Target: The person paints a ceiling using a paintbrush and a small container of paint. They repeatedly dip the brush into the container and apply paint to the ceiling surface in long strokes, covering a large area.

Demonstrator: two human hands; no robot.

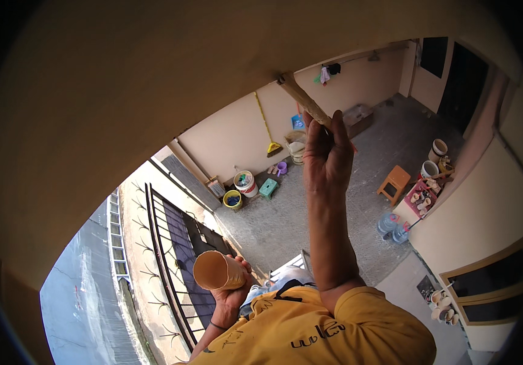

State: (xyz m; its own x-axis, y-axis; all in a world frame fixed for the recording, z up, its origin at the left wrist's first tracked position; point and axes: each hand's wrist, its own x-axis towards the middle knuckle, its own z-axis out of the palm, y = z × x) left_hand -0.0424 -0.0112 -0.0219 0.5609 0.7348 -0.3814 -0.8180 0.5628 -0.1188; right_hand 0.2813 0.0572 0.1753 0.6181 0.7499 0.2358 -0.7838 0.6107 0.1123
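My right hand (328, 149) is raised overhead, fingers closed around the handle of a pale, stick-like paintbrush (306, 102). Its dark tip meets the lower edge of the beige overhead surface (152, 73). Lower down on the left, my left hand (234, 298) is wrapped round a beige cup (233, 272), tilted so that its wide mouth faces up and left. The cup's inside looks coated in beige; how much it holds I cannot tell.
Far below, a black spiked gate (173, 255) stands left. A yellow broom (273, 148), a paint bucket (246, 184) and a green stool (268, 188) line the wall. An orange stool (394, 184) and water jugs (387, 224) stand right. A ladder part (295, 263) shows beneath me.
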